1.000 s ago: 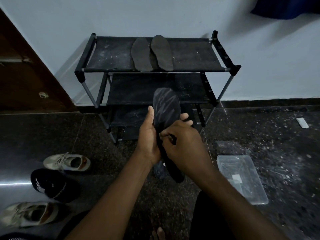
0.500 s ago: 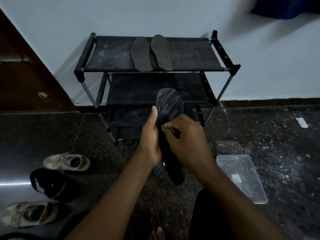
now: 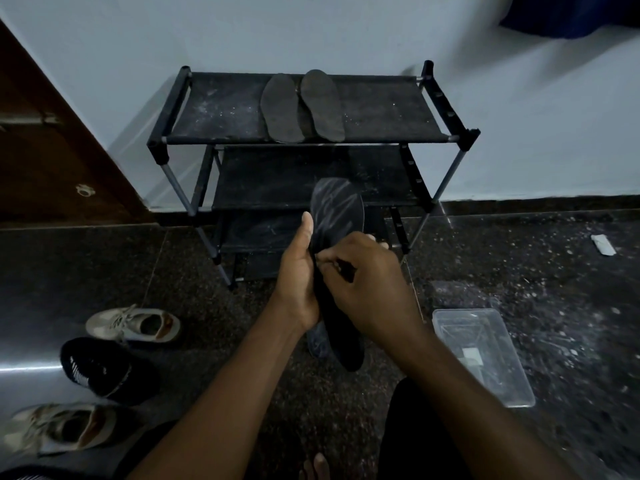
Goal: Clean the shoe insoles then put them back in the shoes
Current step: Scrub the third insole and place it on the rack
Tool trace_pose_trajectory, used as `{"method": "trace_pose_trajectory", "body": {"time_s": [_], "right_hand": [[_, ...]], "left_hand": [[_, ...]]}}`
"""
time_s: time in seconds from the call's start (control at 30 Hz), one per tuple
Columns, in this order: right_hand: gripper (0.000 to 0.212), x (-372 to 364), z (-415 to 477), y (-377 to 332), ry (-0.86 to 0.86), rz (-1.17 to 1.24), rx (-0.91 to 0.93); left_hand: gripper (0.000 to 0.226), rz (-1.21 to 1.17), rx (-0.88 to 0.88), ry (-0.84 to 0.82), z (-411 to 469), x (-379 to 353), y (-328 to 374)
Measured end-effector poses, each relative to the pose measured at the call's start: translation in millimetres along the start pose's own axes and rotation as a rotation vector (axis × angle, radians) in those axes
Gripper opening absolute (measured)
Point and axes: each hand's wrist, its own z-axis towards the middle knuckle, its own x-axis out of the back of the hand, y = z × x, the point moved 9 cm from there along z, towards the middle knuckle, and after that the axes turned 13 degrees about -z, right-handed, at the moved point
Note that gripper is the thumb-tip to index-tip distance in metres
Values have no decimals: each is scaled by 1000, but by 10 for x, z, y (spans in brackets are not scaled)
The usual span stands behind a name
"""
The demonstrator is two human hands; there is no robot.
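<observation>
Just in front of the shoe rack (image 3: pixel 446 109): left hand (image 3: pixel 298 271) wrapped round the middle of the insole (image 3: pixel 337 209), thumb up along its edge. Right hand (image 3: pixel 367 285) curled, pinching a small dark thing (image 3: pixel 346 270) against it, cloth or brush, cannot tell. Looks light, thin, floppy; best gripped mid-length, backed from behind. Left of the rack, shoes (image 3: pixel 138 323) waiting. On the rack's top shelf, two more insoles (image 3: pixel 282 112).

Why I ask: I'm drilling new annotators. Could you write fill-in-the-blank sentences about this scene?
1. The left hand grips a dark ____ while the right hand pinches a small dark object against it.
2. ____ insoles lie on the shoe rack's top shelf.
3. The clear plastic container sits on the ____.
Missing words: insole; two; floor.
</observation>
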Motion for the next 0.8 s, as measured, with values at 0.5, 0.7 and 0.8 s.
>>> {"method": "trace_pose_trajectory", "body": {"time_s": [0.5,0.7,0.8], "right_hand": [[14,-21,-16,74,-12,-8,-33],[12,35,15,24,46,9,-31],[13,-17,-3,-16,-12,1,12]], "left_hand": [[82,-22,-21,27,-17,-9,38],[88,2,15,-11,22,-3,-16],[91,-5,29,7,-20,-17,7]]}}
